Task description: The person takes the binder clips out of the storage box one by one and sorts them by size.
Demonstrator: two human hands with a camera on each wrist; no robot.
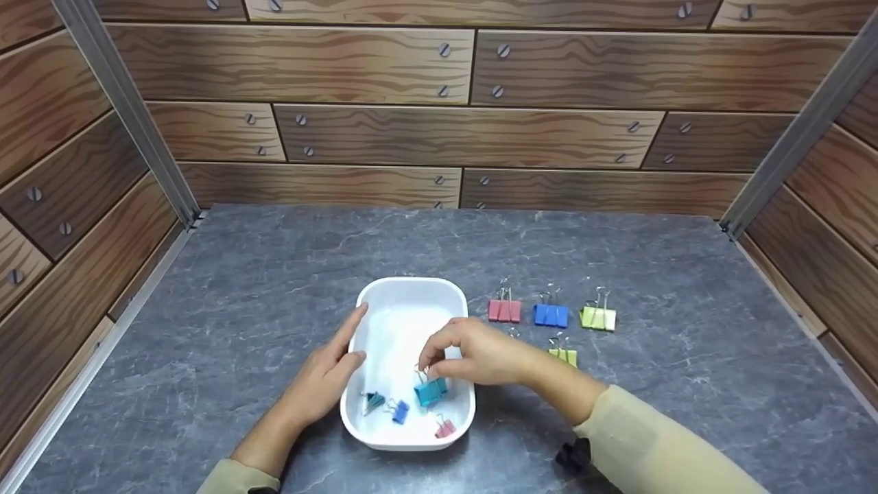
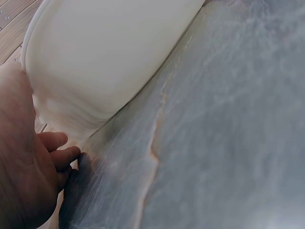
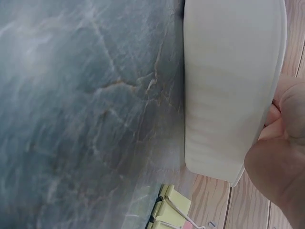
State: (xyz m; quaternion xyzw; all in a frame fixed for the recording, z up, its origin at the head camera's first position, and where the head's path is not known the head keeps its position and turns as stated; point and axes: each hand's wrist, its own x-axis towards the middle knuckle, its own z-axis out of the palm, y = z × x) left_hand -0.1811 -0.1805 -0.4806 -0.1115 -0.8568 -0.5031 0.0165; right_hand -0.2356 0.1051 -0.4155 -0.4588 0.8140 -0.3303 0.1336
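A white plastic tub [image 1: 411,443] stands on the table in the head view. My left hand [image 1: 317,381] rests against its left rim, fingers straight and thumb apart. Over the tub's right side, my right hand [image 1: 480,353] pinches the wire handles of a teal binder clip [image 1: 431,392]. Inside the tub also lie a small dark teal binder clip [image 1: 374,402], a small blue binder clip [image 1: 400,412] and a small pink binder clip [image 1: 445,429]. The right wrist view shows the tub's outer wall [image 3: 224,86], which hides the fingertips.
Right of the tub stand a pink binder clip [image 1: 504,311], a blue binder clip [image 1: 551,315] and a yellow-green binder clip [image 1: 599,318]. A smaller yellow-green clip [image 1: 563,357] sits nearer, partly behind the right forearm. Wood-patterned walls [image 1: 370,65] enclose the grey table [image 1: 206,309].
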